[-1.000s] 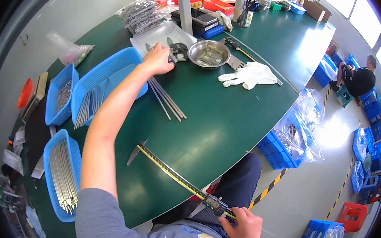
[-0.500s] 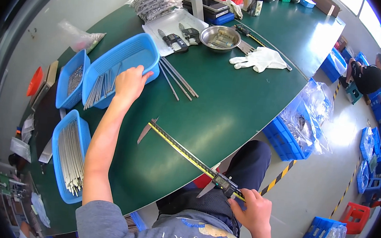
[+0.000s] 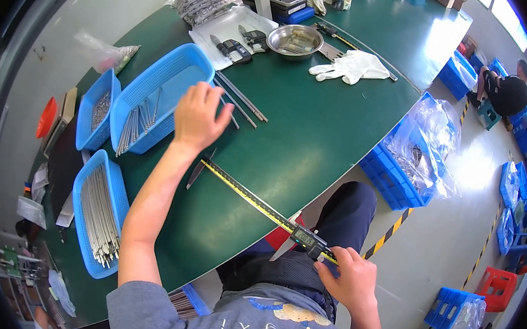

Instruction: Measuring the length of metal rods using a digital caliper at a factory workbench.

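Head view: right hand (image 3: 353, 278) gripping digital caliper (image 3: 262, 208), slid wide, lower right of large blue basket (image 3: 181, 74). Left hand (image 3: 200, 117) loosely spread, nothing visibly held, at basket's near right. Metal rods (image 3: 242, 96) on desk (image 3: 303, 136), right of basket.

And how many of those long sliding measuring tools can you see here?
2. One caliper is in the person's right hand; a second caliper lies beyond the steel bowl, near the white glove. Others could be hidden.
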The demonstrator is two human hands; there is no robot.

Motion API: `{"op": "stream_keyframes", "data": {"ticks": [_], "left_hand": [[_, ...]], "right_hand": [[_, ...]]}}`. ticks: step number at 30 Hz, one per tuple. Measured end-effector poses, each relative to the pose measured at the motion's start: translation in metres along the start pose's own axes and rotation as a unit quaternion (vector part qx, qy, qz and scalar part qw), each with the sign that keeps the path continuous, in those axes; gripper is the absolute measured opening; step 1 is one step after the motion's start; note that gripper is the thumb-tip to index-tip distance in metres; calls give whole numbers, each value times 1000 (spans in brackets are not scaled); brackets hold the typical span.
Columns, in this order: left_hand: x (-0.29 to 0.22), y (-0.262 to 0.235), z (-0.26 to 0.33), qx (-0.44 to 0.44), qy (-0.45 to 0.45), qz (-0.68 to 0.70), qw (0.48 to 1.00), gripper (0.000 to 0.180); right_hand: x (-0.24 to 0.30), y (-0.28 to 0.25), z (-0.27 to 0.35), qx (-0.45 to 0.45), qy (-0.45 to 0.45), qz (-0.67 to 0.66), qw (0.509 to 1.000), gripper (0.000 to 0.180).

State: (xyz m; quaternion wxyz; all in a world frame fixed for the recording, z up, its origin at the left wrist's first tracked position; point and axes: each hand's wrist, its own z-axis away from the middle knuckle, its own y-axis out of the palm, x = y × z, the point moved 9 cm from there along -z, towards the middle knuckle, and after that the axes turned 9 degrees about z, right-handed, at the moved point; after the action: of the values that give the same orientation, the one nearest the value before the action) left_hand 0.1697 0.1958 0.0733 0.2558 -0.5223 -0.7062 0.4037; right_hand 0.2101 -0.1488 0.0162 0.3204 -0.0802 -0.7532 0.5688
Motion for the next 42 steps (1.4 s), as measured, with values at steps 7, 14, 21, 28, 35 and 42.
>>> {"op": "stream_keyframes", "data": {"ticks": [7, 14, 21, 28, 35, 42], "left_hand": [[-29, 44, 1, 19, 21, -18, 999, 96], [-17, 81, 3, 163, -58, 162, 971, 70], [-14, 74, 4, 105, -62, 150, 981, 65], [2, 72, 7, 111, -96, 118, 982, 66], [28, 73, 9, 80, -154, 87, 981, 55], [38, 75, 1, 45, -164, 27, 985, 63]], "right_hand": [[3, 0, 2, 1, -1, -5, 1000, 31], [3, 1, 5, -2, 10, -6, 1000, 31], [2, 2, 4, 9, 13, -20, 1000, 29], [2, -1, 2, -1, 13, -24, 1000, 29], [0, 1, 4, -3, 14, -37, 999, 29], [0, 2, 4, -18, 8, -45, 999, 29]]}}
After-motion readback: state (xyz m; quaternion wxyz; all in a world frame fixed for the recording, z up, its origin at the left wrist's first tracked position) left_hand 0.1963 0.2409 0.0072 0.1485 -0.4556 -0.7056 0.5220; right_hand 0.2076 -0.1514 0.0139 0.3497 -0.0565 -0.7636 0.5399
